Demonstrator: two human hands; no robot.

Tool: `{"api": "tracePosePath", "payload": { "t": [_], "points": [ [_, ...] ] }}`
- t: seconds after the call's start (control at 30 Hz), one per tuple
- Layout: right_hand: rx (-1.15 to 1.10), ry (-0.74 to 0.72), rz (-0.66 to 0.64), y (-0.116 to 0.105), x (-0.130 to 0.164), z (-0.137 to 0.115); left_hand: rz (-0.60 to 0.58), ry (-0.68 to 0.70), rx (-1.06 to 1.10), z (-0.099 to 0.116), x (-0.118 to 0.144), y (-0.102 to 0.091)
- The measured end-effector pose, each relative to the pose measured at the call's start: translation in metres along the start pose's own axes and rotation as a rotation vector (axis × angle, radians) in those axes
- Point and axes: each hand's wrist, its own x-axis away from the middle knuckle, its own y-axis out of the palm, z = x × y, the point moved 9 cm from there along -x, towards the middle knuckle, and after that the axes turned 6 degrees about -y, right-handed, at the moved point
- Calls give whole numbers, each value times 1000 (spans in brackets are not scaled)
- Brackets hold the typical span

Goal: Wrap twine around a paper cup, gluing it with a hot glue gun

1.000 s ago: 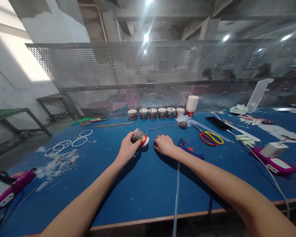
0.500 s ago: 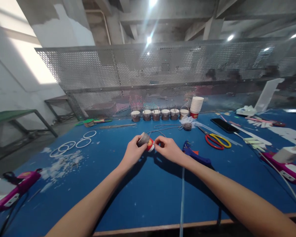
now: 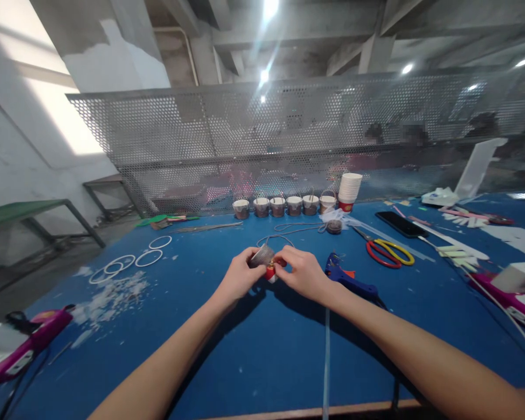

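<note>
Indoors, held cup, blue tabletop, perforated screen

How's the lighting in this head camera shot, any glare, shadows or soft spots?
Head view: a ceiling lamp flares with a streak beneath; a bright patch washes out part of the left wall; dark shadows fall on the blue table below the left hand and right hand; details beyond the perforated screen turn hazy.
</note>
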Motion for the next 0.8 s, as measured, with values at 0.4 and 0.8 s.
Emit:
{"api": "tracePosePath", "payload": {
  "t": [0.4, 0.8],
  "points": [
    [-21, -33, 2, -1, 1, -2, -67, -102, 77, -6, 1, 5],
    [12, -4, 2, 0, 1, 0, -70, -93, 40, -5, 1, 5]
  ]
}}
